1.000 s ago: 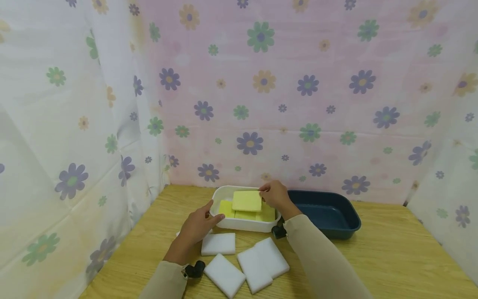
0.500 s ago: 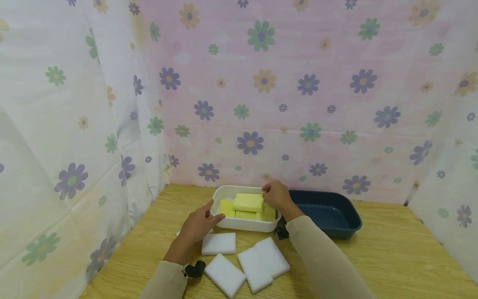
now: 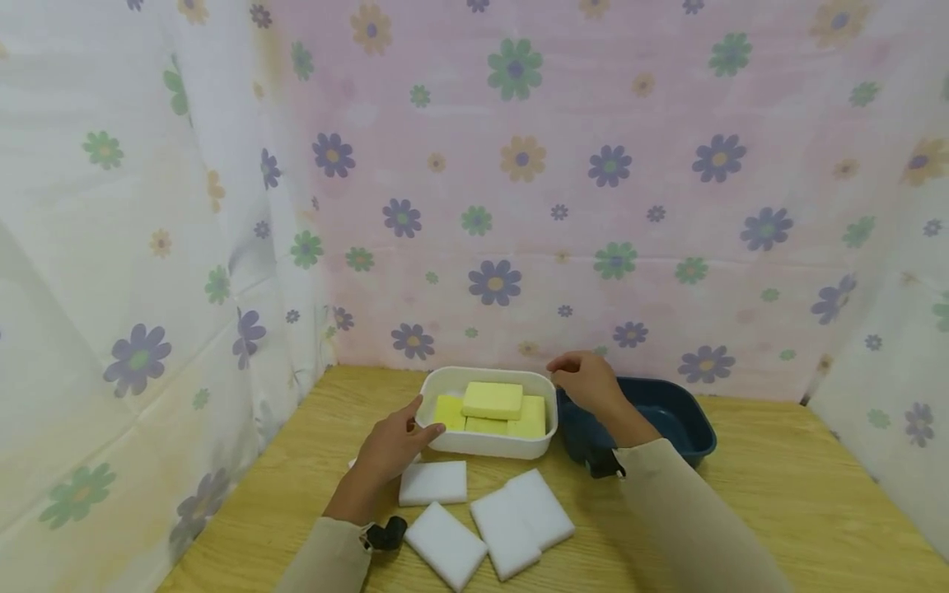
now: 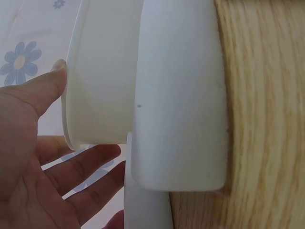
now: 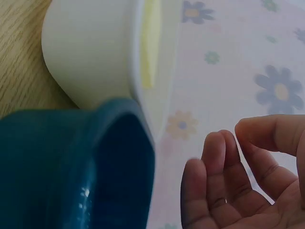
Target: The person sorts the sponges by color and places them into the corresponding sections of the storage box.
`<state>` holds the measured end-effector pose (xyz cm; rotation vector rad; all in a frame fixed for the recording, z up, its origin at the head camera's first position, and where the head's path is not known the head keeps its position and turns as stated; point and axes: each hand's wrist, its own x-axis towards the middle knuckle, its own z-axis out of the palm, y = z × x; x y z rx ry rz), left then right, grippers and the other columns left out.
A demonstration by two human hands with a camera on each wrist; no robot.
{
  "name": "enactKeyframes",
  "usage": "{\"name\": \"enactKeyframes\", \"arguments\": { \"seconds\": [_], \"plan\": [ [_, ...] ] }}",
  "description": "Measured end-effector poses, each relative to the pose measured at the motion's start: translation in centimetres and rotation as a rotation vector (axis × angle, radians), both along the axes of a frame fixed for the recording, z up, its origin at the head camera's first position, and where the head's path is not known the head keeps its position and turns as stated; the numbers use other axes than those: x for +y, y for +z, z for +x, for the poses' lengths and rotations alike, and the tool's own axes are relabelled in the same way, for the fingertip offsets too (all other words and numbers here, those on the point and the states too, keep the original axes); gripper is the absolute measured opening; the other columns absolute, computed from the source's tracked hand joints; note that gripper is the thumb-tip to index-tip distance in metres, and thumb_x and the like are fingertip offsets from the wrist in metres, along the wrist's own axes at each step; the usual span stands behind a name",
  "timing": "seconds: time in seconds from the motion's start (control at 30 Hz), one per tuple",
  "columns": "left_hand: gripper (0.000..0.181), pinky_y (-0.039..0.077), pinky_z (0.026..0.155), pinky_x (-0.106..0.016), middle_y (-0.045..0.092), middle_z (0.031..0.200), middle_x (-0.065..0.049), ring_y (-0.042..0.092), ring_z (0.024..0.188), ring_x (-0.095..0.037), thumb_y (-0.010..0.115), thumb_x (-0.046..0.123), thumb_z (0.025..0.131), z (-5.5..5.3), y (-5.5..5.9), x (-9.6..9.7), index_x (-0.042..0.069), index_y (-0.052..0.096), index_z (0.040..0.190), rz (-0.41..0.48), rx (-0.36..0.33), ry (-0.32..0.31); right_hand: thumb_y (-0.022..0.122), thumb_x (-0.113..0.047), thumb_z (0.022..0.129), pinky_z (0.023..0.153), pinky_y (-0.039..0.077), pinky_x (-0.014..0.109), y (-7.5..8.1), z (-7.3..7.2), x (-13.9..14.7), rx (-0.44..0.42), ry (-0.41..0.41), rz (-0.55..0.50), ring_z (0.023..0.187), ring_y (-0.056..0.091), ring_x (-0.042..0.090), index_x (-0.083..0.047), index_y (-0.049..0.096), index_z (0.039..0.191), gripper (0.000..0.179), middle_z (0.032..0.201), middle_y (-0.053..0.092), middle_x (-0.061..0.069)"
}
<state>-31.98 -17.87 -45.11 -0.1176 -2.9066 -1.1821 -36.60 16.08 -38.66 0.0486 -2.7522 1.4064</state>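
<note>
A yellow sponge (image 3: 493,400) lies on top of several other yellow sponges in a white plastic tub (image 3: 489,445). At the tub's left front corner is my left hand (image 3: 393,443), its thumb against the rim and its fairly straight fingers (image 4: 88,164) beside the outer wall. My right hand (image 3: 589,385) hovers over the left end of a dark blue tub (image 3: 700,449), just right of the white one. Its fingers are loosely bent, and nothing shows between thumb and fingertips in the right wrist view.
Several white sponges lie on the wooden table (image 3: 786,494) in front of the white tub, including one flat sponge (image 3: 433,483) near my left wrist and another (image 3: 446,546) closer to me. A flowered cloth (image 3: 563,165) hangs behind the tubs and along both sides.
My right hand has let go of the top yellow sponge and moved right, over the dark blue tub. That sponge now lies flatter on the others. The left hand has stayed in place.
</note>
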Motion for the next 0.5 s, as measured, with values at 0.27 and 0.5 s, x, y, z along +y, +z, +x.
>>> {"name": "enactKeyframes", "arguments": {
  "seconds": [0.27,0.5],
  "plan": [
    [0.084,0.054,0.095,-0.054,0.060,0.144,-0.023,0.061,0.129,-0.037,0.067,0.056,0.097,0.0,-0.1,0.0,0.020,0.032,0.164,-0.004,0.001,0.001,0.063,-0.024,0.104,0.096,0.055,0.048,1.1,3.1,4.2,0.047,0.047,-0.023,0.123,0.061,0.033,-0.013,0.071,0.127,0.027,0.135,0.066,0.013],
    [0.085,0.054,0.094,-0.053,0.060,0.144,-0.023,0.061,0.128,-0.036,0.067,0.056,0.096,0.1,0.0,0.0,0.021,0.031,0.164,-0.001,0.002,-0.001,0.058,-0.034,0.107,0.099,0.050,0.054,1.7,5.6,9.6,0.105,0.015,-0.052,0.130,0.056,0.038,-0.013,0.062,0.139,0.039,0.145,0.056,0.016]
  ]
}}
